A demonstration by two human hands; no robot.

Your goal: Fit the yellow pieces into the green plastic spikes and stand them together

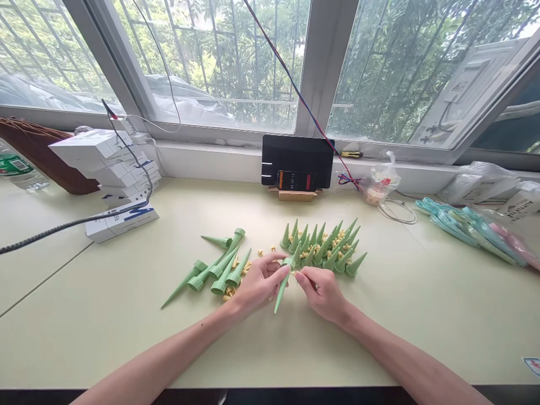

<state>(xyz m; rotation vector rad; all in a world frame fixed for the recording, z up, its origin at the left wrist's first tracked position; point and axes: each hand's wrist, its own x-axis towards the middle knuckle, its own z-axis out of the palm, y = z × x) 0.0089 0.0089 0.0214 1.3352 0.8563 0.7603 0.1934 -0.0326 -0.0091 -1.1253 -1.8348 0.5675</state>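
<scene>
A green plastic watering spike (281,295) is gripped near its capped end by my left hand (264,278), its point slanting down toward me. Just right of the cap, my right hand (324,293) pinches a small yellow plastic piece (293,273) against the spike's side; the fingers partly hide it. To the left lies a loose heap of green spikes (223,264) on their sides. Several small yellow pieces (228,293) are scattered under and beside that heap. Beyond my right hand, rows of green spikes (331,259) stand points up, with yellow pieces (327,238) among them.
The pale table (219,349) runs to the window. A phone showing a timer (297,181) leans on a black panel (270,157) over a cardboard stand. White boxes (122,222) and a cable stand left; a plastic bag (379,183) and teal packets (468,228) lie right.
</scene>
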